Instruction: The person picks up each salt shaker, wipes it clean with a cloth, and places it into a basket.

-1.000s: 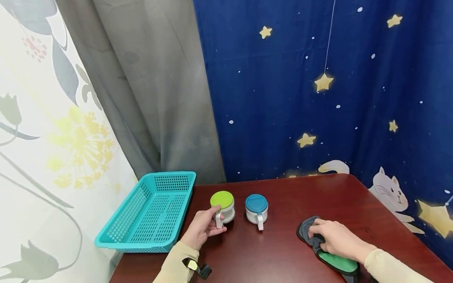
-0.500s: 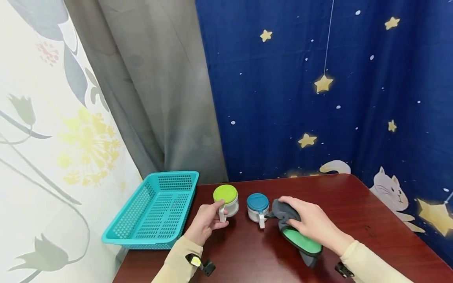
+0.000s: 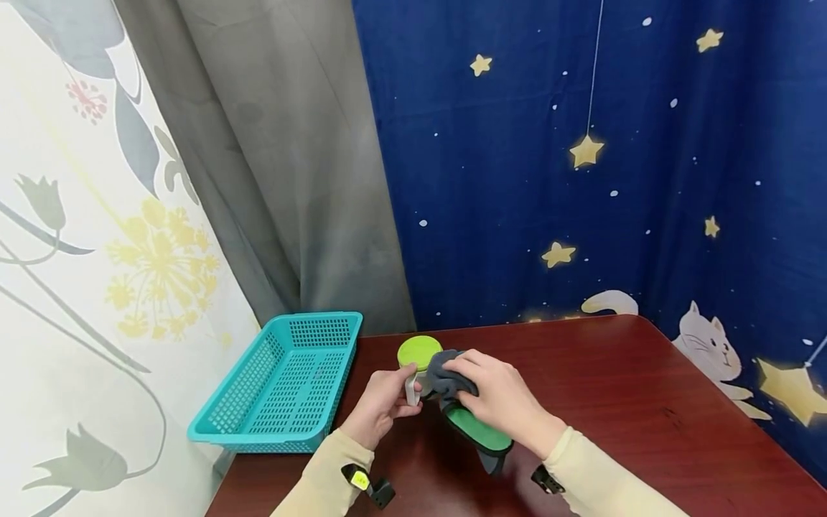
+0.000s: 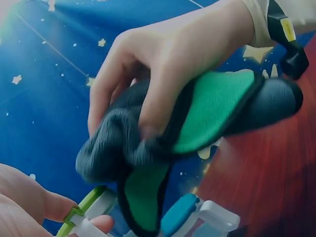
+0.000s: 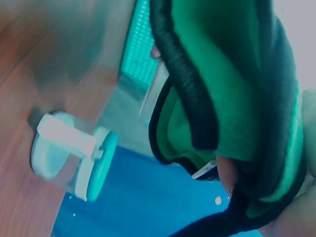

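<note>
My left hand (image 3: 381,403) grips the white handle of a clear jar with a lime-green lid (image 3: 420,351). My right hand (image 3: 500,395) holds a bunched grey and green cloth (image 3: 479,429) with black edging, its fingers curled into the grey part. The cloth overlaps the green-lidded jar's right side in the head view; whether they touch I cannot tell. A second jar with a blue lid (image 4: 179,216) is hidden behind the cloth and right hand in the head view. The right wrist view shows this blue-lidded jar (image 5: 74,155) standing on the table, its handle toward the camera.
A turquoise perforated basket (image 3: 352,359) stands at the left of the dark red wooden table (image 3: 607,402). Grey (image 3: 310,179) and star-patterned blue curtains (image 3: 504,179) hang behind the table's back edge. A white patterned curtain (image 3: 64,323) is on the left.
My right hand has carried the cloth from the table's right side leftward to the green-lidded jar, covering the blue-lidded one. My left hand and the green-lidded jar have shifted slightly right.
</note>
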Demonstrator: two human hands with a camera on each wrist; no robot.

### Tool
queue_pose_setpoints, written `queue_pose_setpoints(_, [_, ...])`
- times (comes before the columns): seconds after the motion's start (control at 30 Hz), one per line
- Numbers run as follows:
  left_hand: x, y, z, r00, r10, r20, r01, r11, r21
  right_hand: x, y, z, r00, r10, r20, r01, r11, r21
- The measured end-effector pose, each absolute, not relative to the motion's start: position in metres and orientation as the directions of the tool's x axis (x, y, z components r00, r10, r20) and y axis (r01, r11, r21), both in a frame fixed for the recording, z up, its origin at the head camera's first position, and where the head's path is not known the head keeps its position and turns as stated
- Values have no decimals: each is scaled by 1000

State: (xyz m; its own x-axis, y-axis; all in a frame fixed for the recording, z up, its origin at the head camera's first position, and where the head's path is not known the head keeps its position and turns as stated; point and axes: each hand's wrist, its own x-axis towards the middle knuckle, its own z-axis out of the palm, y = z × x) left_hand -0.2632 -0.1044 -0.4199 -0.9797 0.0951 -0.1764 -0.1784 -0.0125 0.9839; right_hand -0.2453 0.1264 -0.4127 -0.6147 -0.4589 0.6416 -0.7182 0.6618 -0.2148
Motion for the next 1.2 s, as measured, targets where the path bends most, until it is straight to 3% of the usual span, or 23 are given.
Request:
queue_pose_setpoints(0.5, [-248,-115,-411,-985,85,-153,-150,32,988,-250,101,-475,-627,-503,596,-722,662,-202])
queue_pose_setpoints(0.87, [-253,-111,-413,-985,79,-152,-151,25,988,-248,106,-471,-632,-484,606,-705,684,-188])
queue_pose_setpoints(1.2, [-251,-110,-417,-986,89,-137,-133,51,990,-249,114,-442,-534,-419,734,-723,677,-140])
